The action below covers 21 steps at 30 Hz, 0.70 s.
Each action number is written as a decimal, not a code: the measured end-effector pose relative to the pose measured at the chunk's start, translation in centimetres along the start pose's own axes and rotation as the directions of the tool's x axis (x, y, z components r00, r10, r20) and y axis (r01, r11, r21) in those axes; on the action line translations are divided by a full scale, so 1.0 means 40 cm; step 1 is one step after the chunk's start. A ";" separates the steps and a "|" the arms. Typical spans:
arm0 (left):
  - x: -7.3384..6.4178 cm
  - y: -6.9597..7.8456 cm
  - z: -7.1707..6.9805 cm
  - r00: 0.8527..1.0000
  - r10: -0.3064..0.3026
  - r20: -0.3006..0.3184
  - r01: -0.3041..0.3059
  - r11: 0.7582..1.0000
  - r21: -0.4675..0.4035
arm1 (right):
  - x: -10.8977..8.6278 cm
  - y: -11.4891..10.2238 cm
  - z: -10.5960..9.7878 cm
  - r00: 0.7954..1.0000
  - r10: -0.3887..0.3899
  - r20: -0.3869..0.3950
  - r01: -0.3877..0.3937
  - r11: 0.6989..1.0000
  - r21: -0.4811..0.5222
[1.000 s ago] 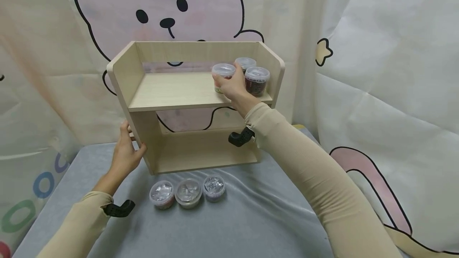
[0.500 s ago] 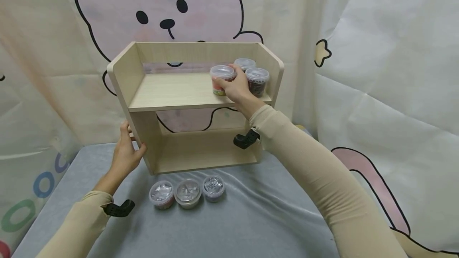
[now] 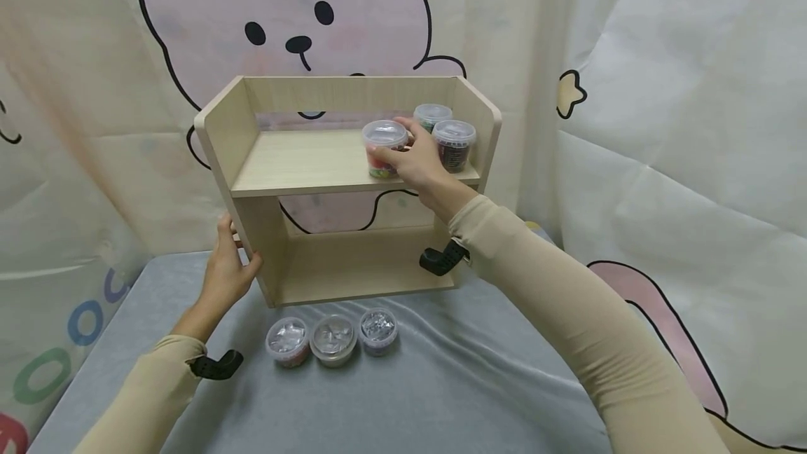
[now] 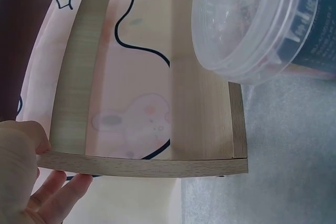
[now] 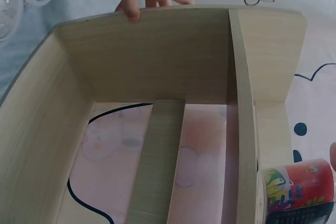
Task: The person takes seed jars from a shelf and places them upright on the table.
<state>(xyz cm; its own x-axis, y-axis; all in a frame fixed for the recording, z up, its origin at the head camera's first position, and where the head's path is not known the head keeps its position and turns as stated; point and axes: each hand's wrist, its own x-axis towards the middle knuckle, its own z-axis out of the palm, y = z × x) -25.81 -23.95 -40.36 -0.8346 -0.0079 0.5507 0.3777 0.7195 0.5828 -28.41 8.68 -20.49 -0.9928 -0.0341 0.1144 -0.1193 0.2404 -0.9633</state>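
Note:
My right hand (image 3: 421,160) holds a clear-lidded plastic tub (image 3: 380,168) with a colourful label at the front of the upper shelf, thumb in front and fingers behind. In the right wrist view the tub (image 5: 299,187) shows a red, patterned label. Two more lidded tubs stand at the right end of that shelf: a dark one (image 3: 454,153) in front and another (image 3: 432,113) behind it. My left hand (image 3: 225,268) grips the edge of the left side panel of the wooden shelf unit (image 3: 255,251). In the left wrist view, its fingertips wrap the panel edge (image 4: 152,166).
Three lidded tubs stand side by side on the grey cloth before the unit: a left one (image 3: 287,342), a middle one (image 3: 333,340) and a right one (image 3: 378,331). The lower shelf (image 3: 366,272) is beneath. A printed curtain (image 3: 353,12) hangs behind.
My right hand has shifted the held tub left and a little towards the shelf's front edge, away from the other two tubs. The left hand keeps its grip on the panel.

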 end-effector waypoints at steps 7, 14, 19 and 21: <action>0.000 -0.003 0.003 1.000 0.010 -0.010 -0.010 1.000 0.002 | -0.030 -0.001 -0.018 0.997 -0.022 0.069 0.021 1.000 0.010; -0.003 -0.006 0.001 1.000 0.015 -0.018 -0.015 1.000 0.003 | -0.065 0.005 -0.042 0.992 -0.039 0.118 0.041 0.999 -0.015; -0.003 -0.006 0.003 1.000 0.010 -0.013 -0.010 1.000 0.007 | -0.092 0.018 -0.063 0.985 -0.068 0.158 0.071 0.997 -0.016; -0.003 -0.007 0.004 1.000 0.011 -0.013 -0.011 1.000 0.005 | -0.103 0.024 -0.071 0.982 -0.076 0.171 0.078 0.997 -0.005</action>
<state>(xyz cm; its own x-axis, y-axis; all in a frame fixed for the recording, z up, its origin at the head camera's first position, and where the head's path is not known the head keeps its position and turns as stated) -25.86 -24.05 -40.68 -0.8253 -0.0092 0.5647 0.3846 0.7231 0.5738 -24.45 11.81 -21.19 -0.9654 -0.2175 0.1438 -0.1960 0.2418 -0.9503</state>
